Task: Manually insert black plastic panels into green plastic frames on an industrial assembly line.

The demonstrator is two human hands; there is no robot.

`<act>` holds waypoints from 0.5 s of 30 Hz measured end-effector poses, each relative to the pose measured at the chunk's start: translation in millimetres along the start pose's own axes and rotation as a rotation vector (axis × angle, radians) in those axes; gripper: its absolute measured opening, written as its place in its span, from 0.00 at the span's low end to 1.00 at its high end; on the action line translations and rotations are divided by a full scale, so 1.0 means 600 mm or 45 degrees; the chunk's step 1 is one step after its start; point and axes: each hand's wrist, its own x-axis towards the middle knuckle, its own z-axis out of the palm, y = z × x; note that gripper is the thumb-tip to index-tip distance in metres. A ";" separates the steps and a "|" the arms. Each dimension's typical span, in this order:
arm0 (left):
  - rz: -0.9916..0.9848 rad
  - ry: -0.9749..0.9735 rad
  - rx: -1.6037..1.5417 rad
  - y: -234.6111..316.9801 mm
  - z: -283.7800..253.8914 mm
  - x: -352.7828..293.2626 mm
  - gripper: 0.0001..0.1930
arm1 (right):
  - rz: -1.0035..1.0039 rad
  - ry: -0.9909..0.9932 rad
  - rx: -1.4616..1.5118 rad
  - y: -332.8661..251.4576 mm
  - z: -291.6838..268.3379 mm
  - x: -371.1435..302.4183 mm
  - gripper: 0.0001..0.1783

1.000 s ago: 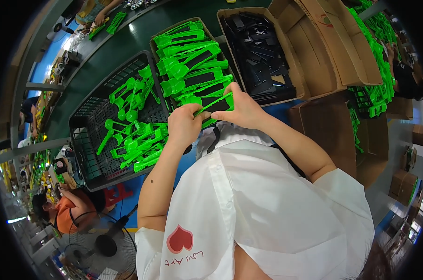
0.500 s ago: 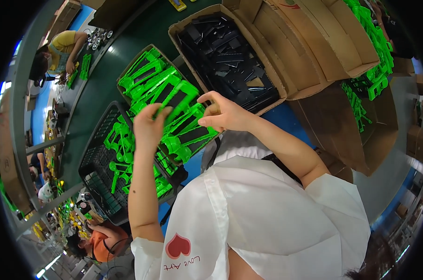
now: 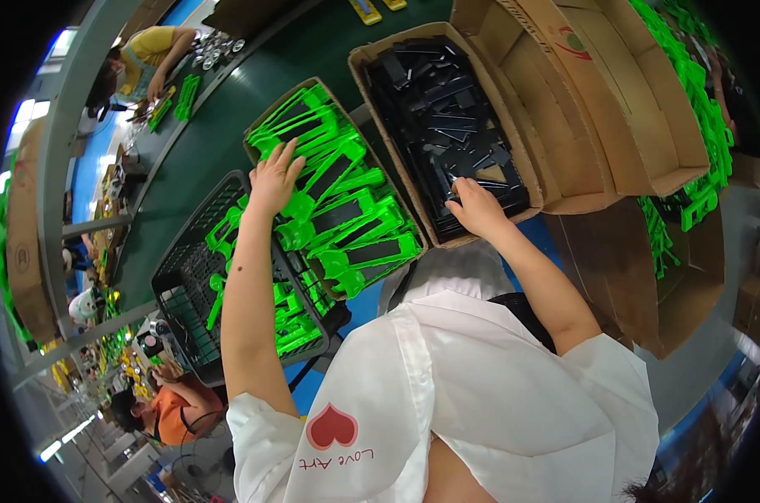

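My left hand [image 3: 275, 178] rests over the left edge of a cardboard box packed with bright green plastic frames [image 3: 356, 216], several with dark panels set in them. Its fingers are stretched out and apart on the green parts, gripping nothing that I can see. My right hand [image 3: 480, 207] reaches into the neighbouring carton of loose flat black plastic pieces [image 3: 455, 113]. Its thumb and fingers curl together among those pieces; what lies between the fingertips is too small to make out.
A dark plastic basket [image 3: 194, 243] with more green parts stands at the left. Open cardboard cartons [image 3: 598, 109] fill the right side, with green parts [image 3: 698, 168] beyond. Across the green table [image 3: 237, 88] a person in yellow [image 3: 149, 59] works; one in orange [image 3: 183, 411] sits lower left.
My left hand has let go of the green frame with the dark panel and moved up and left over the box. My right hand has moved right and down into the black pieces.
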 end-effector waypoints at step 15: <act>0.037 0.431 -0.201 0.104 0.063 -0.258 0.24 | -0.407 0.073 0.066 -0.109 0.038 -0.003 0.09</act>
